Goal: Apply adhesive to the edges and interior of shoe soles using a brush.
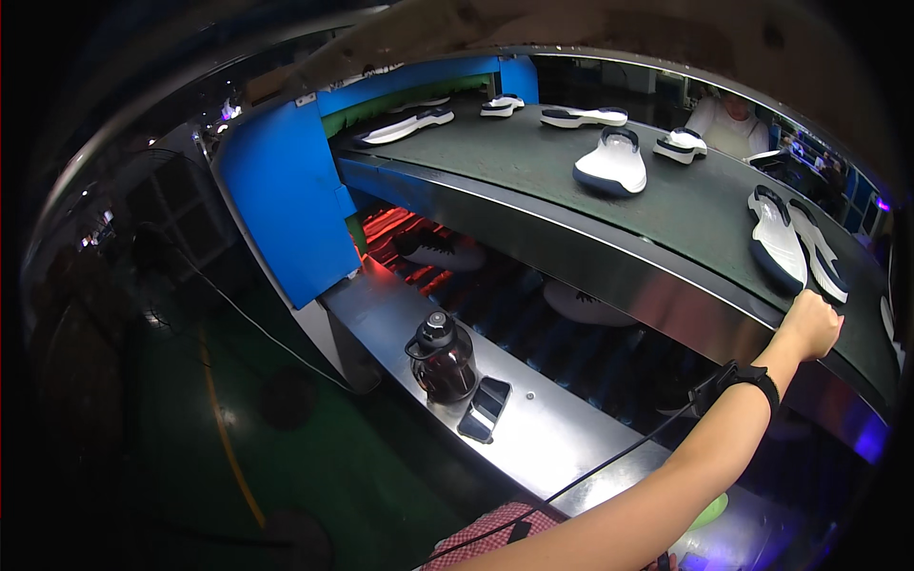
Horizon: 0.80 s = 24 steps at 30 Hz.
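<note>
My left hand (811,325) reaches over the edge of the upper conveyor belt with its fingers closed. It is at the near end of a pair of white shoe soles with dark rims; the closer shoe sole (779,238) meets its fingertips, which are partly hidden. The other shoe sole (817,249) lies alongside. A black device on a strap (747,383) sits on the left wrist. Only a sliver of my right hand (672,562) shows at the lower edge, under the left forearm, its fingers mostly out of sight. Near it is a bright green object (709,512), partly covered.
Several more white soles, such as one upright sole (614,164), lie along the dark green belt (533,157). A blue machine housing (281,200) stands left. Shoes (438,252) lie on the lower level. A dark jug (444,362) and a phone (485,411) rest on the metal ledge. Someone sits beyond.
</note>
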Available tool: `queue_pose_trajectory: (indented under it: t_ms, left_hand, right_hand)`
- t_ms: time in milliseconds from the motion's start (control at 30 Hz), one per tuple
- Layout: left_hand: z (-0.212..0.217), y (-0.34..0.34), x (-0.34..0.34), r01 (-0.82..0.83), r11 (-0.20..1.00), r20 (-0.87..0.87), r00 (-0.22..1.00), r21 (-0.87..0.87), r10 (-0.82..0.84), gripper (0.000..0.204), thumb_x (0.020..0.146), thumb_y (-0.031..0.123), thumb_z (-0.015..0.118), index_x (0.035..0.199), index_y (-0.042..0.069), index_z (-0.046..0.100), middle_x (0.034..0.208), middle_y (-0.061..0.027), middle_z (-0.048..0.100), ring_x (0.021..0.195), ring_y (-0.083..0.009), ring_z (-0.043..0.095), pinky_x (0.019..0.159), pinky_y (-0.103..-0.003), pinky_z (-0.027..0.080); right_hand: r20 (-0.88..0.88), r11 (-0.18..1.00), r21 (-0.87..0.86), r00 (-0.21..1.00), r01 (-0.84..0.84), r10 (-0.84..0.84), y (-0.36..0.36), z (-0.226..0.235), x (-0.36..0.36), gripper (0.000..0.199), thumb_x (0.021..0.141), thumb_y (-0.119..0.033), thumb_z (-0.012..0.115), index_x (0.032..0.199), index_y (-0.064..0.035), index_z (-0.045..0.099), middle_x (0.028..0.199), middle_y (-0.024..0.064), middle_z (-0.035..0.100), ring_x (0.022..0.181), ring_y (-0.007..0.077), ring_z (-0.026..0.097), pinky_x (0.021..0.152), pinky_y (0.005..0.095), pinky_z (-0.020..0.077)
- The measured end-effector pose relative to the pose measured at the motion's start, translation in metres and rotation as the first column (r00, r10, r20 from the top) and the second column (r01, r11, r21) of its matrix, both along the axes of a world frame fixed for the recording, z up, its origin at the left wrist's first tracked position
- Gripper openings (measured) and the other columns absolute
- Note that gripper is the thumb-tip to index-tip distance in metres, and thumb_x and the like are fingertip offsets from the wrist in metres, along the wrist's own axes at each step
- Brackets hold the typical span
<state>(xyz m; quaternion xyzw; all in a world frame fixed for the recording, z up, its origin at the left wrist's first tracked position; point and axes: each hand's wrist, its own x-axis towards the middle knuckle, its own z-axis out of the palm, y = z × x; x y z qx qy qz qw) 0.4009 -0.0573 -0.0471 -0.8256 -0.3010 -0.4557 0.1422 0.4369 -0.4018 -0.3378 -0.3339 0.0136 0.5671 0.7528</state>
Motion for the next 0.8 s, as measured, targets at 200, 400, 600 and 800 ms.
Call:
queue_pose_trajectory:
  t_ms: [200, 400, 600, 800]
  left_hand:
    - [0.006, -0.013, 0.009, 0.063, 0.998, 0.066, 0.996, -0.008, -0.062, 0.037, 0.086, 0.027, 0.046, 0.057, 0.013, 0.062, 0.059, -0.0068, 0.062, 0.057, -0.0241, 0.061, 0.056, -0.036, 0.042]
    - [0.009, -0.004, -0.028, -0.033, 0.996, 0.042, 0.998, -0.079, 0.036, 0.036, 0.086, 0.027, 0.045, 0.061, 0.011, 0.065, 0.063, -0.0075, 0.064, 0.059, -0.0238, 0.063, 0.056, -0.037, 0.047]
    - [0.019, 0.000, -0.010, -0.011, 0.999, 0.065, 0.998, 0.040, 0.008, 0.035, 0.083, 0.026, 0.048, 0.054, 0.013, 0.061, 0.052, -0.0063, 0.060, 0.045, -0.0224, 0.059, 0.042, -0.037, 0.044]
    - [0.024, -0.013, -0.022, -0.074, 0.992, -0.017, 0.997, 0.103, 0.076, 0.041, 0.086, 0.027, 0.045, 0.052, 0.011, 0.061, 0.052, -0.0073, 0.060, 0.045, -0.0234, 0.059, 0.045, -0.036, 0.047]
  right_hand:
    - [-0.022, 0.993, 0.115, 1.000, 0.018, -0.015, -0.007, -0.005, 0.000, 0.035, 0.091, -0.022, 0.042, 0.111, 0.0053, 0.052, 0.106, 0.0169, 0.058, 0.085, 0.0203, 0.055, 0.060, 0.0265, 0.0435]
    - [-0.055, 0.994, 0.085, 0.995, -0.076, 0.081, 0.005, -0.009, -0.007, 0.032, 0.089, -0.018, 0.043, 0.110, 0.0042, 0.053, 0.106, 0.0164, 0.059, 0.088, 0.0196, 0.055, 0.063, 0.0257, 0.0430]
    - [0.104, 0.979, -0.158, 0.988, 0.128, -0.113, 0.000, -0.013, 0.003, 0.031, 0.084, -0.032, 0.051, 0.103, -0.0090, 0.057, 0.095, 0.0040, 0.061, 0.070, 0.0132, 0.054, 0.058, 0.0260, 0.0414]
    - [0.002, 0.998, 0.004, 0.998, 0.063, -0.063, 0.001, 0.021, -0.021, 0.031, 0.089, -0.028, 0.046, 0.102, -0.0010, 0.057, 0.098, 0.0161, 0.061, 0.078, 0.0226, 0.058, 0.067, 0.0318, 0.0469]
